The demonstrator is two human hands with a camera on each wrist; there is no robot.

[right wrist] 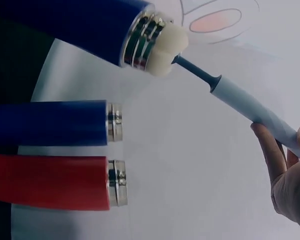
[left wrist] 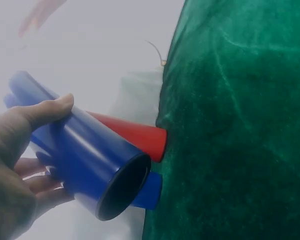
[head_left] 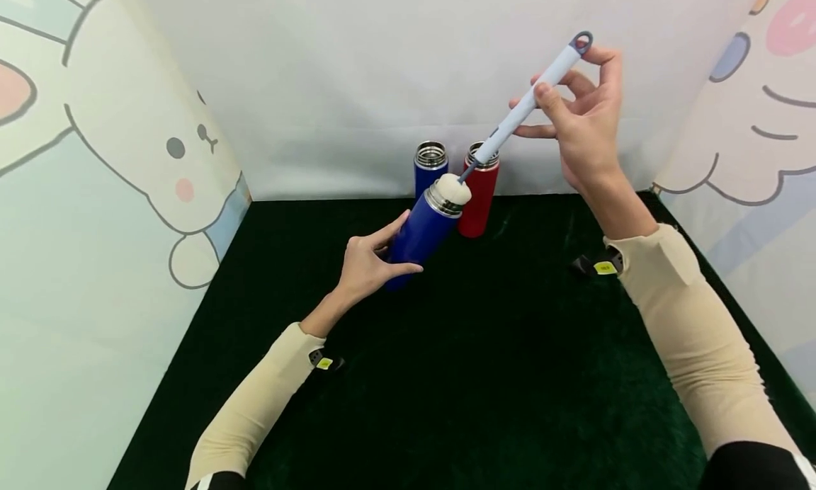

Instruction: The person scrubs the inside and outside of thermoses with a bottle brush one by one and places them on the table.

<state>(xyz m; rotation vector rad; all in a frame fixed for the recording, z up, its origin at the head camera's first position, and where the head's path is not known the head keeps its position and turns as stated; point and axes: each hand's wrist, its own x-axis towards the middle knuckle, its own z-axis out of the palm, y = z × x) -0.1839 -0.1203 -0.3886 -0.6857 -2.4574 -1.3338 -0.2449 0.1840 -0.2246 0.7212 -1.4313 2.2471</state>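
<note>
My left hand grips a blue metal bottle around its body. The bottle is held off the cloth, leaning with its open mouth up and to the right; in the left wrist view its dark base shows. My right hand pinches the pale blue handle of a bottle brush, thumb on one side and fingers behind. The brush's white sponge head sits at the bottle's mouth, bulging out over the threaded steel neck. How much sponge lies inside is hidden.
Behind the held bottle stand a second blue bottle and a red bottle, both uncapped with steel necks. Dark green cloth covers the table. A white backdrop rises at the back, with cartoon-printed panels at the sides.
</note>
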